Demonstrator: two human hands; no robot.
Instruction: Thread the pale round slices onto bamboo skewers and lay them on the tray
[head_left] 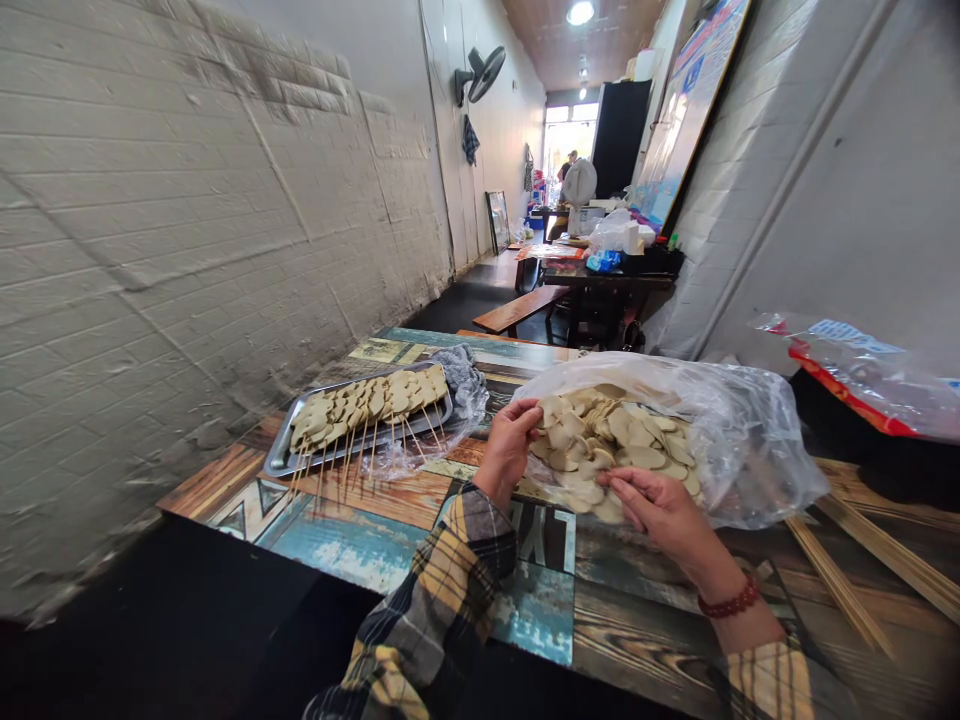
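Note:
A heap of thin, pale beige food slices (634, 435) lies in a clear plastic bag (757, 440) on the table. At the heap's left edge, my left hand (514, 440) pinches the rim of a slice (552, 410) between thumb and fingers. My right hand (654, 507) is at the heap's near side, its thumb and forefinger pressed together; whatever lies between them is too small to make out. Over to the left, a metal tray (279, 458) carries rows of similar slices threaded on wooden skewers (367, 408), whose bare ends stick out over the near rim.
Bundles of bare bamboo sticks (840, 585) lie on the patterned wooden table (337, 535) at right. Behind them sits a black container (847, 415) with red-edged plastic packaging. Crumpled plastic (461, 380) touches the tray. A white brick wall (187, 220) borders the left; a person (568, 165) is far back.

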